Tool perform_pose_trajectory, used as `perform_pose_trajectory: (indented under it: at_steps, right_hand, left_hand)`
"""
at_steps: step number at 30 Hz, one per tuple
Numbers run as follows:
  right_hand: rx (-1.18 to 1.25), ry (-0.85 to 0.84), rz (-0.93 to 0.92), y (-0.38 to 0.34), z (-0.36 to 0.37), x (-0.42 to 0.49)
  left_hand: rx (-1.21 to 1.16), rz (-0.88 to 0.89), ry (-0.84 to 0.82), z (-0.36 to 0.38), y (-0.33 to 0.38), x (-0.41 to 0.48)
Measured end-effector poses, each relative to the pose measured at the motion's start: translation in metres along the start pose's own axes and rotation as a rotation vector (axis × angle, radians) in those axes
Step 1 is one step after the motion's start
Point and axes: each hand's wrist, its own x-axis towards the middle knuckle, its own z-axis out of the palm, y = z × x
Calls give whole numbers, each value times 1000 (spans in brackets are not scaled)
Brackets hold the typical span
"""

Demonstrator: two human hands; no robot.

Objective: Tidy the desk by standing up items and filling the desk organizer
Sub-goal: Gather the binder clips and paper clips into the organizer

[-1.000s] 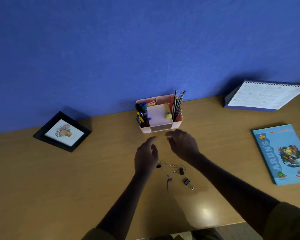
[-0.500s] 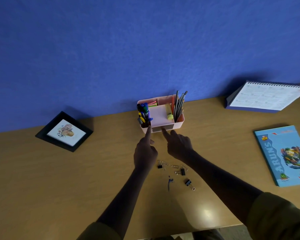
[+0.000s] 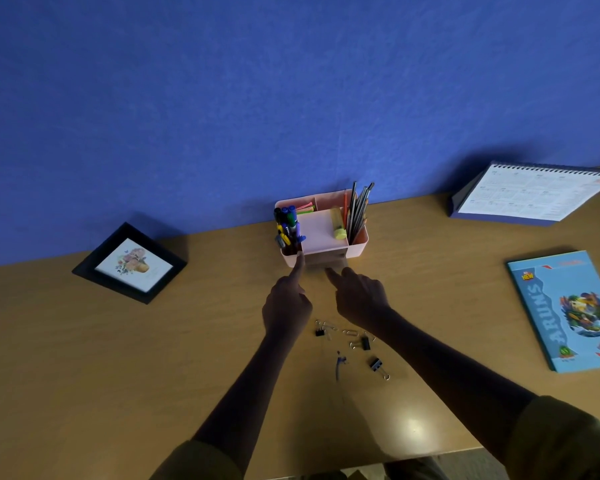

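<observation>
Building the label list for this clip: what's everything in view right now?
desk organizer: 1, pink, desk's back centre
markers: several, blue/black/yellow, organizer's left compartment
pencils: bunch, mostly dark, organizer's right compartment
yellow tube: 1, yellow, organizer's middle, type unclear
binder clips: 3, black, loose on desk between the forearms
paper clips: few, metal, among the binder clips
small blue item: 1, blue, near clips, unidentifiable
picture frame: 1, black, flat, desk's left
desk calendar: 1, white pages, back right
book: 1, light blue, flat, right
desk: 1, wooden tan
left hand: 1, index finger on organizer's front
right hand: 1, index finger pointing at organizer's front
</observation>
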Motion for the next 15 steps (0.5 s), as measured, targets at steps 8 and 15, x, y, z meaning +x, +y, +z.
perform_pose_trajectory:
  at_steps: [8, 15]
  right_hand:
    - [4, -4, -14, -7, 12, -33]
    - [50, 38, -10, -8, 28, -57]
  left_hand:
    - [-27, 4, 21, 0, -7, 5]
    - [-15, 40, 57, 0, -10, 5]
